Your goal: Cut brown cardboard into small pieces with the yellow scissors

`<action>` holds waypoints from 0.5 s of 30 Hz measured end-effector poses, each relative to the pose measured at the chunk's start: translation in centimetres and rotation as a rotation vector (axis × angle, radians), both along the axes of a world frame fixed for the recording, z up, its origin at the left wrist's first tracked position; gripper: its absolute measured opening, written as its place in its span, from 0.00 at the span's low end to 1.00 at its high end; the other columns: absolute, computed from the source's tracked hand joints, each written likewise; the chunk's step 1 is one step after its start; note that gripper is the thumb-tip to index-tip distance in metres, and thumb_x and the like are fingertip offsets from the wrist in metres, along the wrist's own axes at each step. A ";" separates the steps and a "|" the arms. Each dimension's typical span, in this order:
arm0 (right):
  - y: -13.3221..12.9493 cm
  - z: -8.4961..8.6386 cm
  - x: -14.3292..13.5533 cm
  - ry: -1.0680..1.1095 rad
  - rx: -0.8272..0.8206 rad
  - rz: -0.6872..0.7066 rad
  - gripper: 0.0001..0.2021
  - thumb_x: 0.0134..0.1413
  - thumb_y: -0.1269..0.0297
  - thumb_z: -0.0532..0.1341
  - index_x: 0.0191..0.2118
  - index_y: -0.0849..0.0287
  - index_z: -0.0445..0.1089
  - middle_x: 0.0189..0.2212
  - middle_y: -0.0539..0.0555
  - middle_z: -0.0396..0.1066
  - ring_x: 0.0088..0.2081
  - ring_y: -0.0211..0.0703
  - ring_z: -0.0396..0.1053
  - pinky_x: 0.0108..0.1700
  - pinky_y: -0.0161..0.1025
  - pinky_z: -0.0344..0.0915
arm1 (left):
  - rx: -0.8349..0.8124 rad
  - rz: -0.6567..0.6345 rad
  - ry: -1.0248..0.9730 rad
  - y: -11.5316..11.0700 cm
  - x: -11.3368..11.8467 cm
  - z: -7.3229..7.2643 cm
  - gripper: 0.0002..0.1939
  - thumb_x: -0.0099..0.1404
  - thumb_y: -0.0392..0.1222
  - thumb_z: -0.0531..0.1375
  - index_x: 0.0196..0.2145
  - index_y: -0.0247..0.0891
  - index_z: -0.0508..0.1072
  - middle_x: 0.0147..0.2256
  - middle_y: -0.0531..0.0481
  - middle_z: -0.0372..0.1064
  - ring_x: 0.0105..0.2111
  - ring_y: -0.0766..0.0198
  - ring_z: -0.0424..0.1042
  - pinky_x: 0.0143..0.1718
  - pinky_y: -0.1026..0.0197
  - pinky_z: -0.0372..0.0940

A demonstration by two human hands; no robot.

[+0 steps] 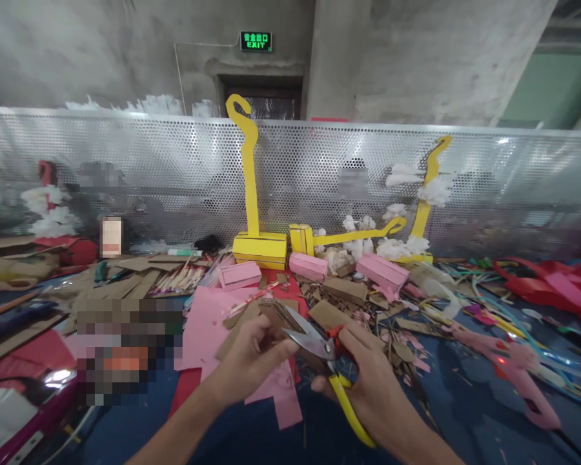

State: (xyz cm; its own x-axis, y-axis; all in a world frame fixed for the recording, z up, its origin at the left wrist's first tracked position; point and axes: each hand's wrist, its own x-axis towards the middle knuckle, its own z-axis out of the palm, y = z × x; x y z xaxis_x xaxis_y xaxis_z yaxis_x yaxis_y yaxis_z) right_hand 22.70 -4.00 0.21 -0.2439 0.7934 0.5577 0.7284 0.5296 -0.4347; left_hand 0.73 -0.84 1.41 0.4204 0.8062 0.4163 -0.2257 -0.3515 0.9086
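Locate the brown, flat, layered cardboard piece point(274, 314) at six o'clock from view centre, pinched between the thumb and fingers of the left hand point(252, 355) at seven. At five, note the right hand point(370, 361), clamped around steel-bladed shears point(327, 350) with red and yellow handles and parted blades. Expect light, fairly stiff, easily creased material; grip by the flat faces, clear of the blades.

Head view — forward and down; left hand point(246, 359), right hand point(372, 365) close.
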 end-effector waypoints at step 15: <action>-0.3 0.3 -0.1 0.036 -0.002 -0.007 0.22 0.47 0.49 0.71 0.28 0.54 0.57 0.30 0.50 0.64 0.31 0.45 0.63 0.32 0.38 0.60 | 0.009 0.002 0.061 0.2 -0.2 -0.7 0.11 0.66 0.41 0.64 0.44 0.35 0.73 0.42 0.43 0.76 0.44 0.57 0.74 0.46 0.57 0.69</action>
State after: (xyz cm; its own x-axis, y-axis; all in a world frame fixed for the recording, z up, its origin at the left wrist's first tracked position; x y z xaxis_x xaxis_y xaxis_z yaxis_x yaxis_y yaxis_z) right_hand 22.60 -4.31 0.48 -0.2185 0.7961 0.5644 0.7160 0.5237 -0.4615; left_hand 0.52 -0.66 0.67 0.4434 0.8035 0.3972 -0.1695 -0.3601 0.9174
